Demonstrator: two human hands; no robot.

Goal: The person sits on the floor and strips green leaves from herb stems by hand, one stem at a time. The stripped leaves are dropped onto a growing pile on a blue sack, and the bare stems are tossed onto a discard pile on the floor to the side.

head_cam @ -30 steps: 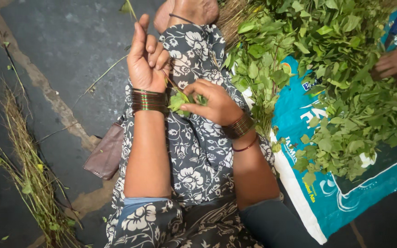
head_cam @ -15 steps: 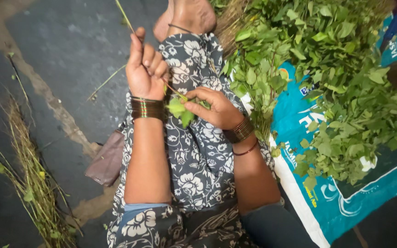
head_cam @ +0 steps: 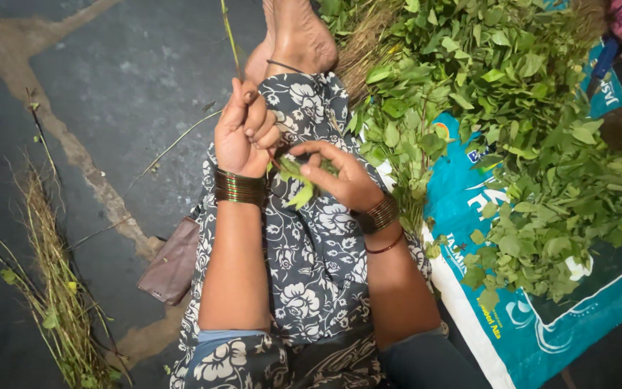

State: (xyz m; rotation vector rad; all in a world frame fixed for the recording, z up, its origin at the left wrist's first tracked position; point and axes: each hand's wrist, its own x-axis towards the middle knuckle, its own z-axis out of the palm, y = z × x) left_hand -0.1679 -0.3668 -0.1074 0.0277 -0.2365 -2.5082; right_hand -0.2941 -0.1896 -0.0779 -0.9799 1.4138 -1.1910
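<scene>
A: Head view, the hands?
B: Left hand (head_cam: 242,133) grips a thin stem (head_cam: 229,34) running to twelve o'clock; right hand (head_cam: 343,176) pinches its leaves (head_cam: 296,181) over the lap.
A: Open room?
B: Bare floor (head_cam: 109,86) at ten o'clock; leaf pile (head_cam: 512,130) crowds two o'clock, stripped stalks (head_cam: 55,288) at eight.

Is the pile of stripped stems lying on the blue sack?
No, the stripped stems lie on the dark floor; the blue sack holds leafy greens.

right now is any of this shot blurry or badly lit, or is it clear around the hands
Head view: left hand, right hand and the leaves between them are evenly lit and sharp; the leafy pile is bright, without glare; the dark floor dims toward the left edge and bottom corners.
</scene>
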